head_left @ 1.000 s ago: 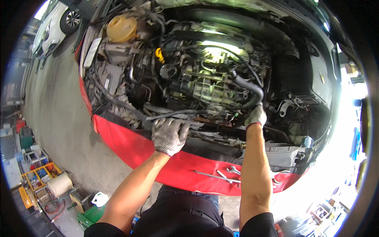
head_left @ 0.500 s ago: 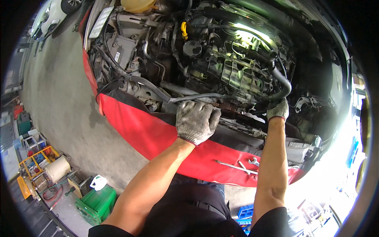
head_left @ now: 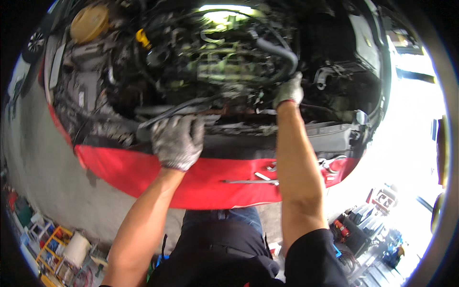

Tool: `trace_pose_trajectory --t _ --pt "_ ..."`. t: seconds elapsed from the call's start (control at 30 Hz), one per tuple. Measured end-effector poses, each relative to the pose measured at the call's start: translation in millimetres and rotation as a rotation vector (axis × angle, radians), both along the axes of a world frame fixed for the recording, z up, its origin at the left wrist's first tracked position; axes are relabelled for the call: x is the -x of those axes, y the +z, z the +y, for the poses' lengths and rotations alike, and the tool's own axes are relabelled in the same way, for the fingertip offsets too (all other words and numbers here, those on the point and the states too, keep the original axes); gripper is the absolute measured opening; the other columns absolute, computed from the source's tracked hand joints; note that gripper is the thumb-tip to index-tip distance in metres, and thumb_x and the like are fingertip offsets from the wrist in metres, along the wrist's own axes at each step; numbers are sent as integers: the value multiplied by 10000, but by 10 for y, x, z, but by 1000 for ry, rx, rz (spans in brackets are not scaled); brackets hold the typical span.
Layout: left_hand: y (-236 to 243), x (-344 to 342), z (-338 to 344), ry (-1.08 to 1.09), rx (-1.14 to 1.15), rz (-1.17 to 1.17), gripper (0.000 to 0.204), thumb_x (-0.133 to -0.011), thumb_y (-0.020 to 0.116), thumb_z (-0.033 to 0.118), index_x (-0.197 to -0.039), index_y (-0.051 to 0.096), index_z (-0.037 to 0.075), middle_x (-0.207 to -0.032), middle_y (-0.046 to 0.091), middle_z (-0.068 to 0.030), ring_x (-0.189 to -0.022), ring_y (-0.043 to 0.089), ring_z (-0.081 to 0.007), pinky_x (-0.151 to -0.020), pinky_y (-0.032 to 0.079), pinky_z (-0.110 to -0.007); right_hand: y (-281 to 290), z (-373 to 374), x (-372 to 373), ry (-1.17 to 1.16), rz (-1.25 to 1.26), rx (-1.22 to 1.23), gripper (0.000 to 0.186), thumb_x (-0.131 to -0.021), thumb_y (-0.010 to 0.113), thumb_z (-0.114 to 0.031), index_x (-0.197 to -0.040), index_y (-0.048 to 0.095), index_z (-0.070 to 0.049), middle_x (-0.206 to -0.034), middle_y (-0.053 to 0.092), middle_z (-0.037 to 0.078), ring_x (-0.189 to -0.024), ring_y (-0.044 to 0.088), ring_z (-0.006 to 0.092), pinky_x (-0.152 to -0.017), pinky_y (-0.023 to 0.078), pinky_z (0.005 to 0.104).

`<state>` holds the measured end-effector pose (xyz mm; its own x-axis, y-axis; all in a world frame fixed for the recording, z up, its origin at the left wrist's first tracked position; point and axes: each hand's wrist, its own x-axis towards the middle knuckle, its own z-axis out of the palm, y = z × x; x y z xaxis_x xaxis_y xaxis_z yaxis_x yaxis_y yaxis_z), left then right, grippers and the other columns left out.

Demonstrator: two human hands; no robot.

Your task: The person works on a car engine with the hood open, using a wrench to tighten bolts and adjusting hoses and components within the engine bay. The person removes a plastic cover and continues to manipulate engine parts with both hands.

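My left hand, in a grey knit glove, has its fingers curled over the front edge of the engine bay, beside a black hose. My right hand, gloved too, reaches in at the lower end of a curved grey hose, its fingers closed and partly hidden; what they grip is unclear. A yellow dipstick handle and an amber reservoir sit at upper left. Wrenches lie on a red cover draped over the car's front.
A bright light lies across the back of the engine. At lower left are a yellow cart and a pale drum. Assorted equipment stands at lower right. Another car is at the far left.
The view has shifted and blurred, first moving one way, then back. Both hands stay at about the same places on the car, the right one still at the hose's lower end.
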<state>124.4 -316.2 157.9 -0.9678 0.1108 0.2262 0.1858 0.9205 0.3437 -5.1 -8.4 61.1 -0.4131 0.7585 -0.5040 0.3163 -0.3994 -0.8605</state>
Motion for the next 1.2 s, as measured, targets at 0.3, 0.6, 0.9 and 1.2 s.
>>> trace_pose_trajectory --t 0.3,0.6,0.9,1.2 --pt "17 0 95 -2 75 -102 220 -928 638 333 -901 727 134 -882 697 -91 -928 649 -331 -924 437 -472 41 93 -64 -6 -28 -60 508 -924 645 -404 -1212 667 14 -1164 711 203 -1052 677 316 -940 519 406" --pt "90 45 152 -6 79 -75 106 -792 668 229 -871 688 162 -853 660 -78 -882 632 -336 -856 446 -456 63 144 -107 163 -282 -195 676 -1014 457 -548 -1276 645 46 -1225 694 264 -1127 670 396 -969 501 466" --pt "24 54 110 -20 106 -90 158 -865 618 298 -841 692 161 -864 680 -70 -901 636 -340 -898 446 -478 314 20 -112 -38 -80 14 705 -1023 485 -578 -1274 650 60 -1233 697 211 -1041 680 311 -915 526 403" --pt "51 64 53 -130 89 -59 154 -863 651 305 -830 702 163 -842 689 -37 -861 626 -312 -939 419 -473 350 -4 -120 -63 41 -32 438 -974 664 -347 -1269 632 -24 -1129 673 105 -950 673 233 -759 588 352"
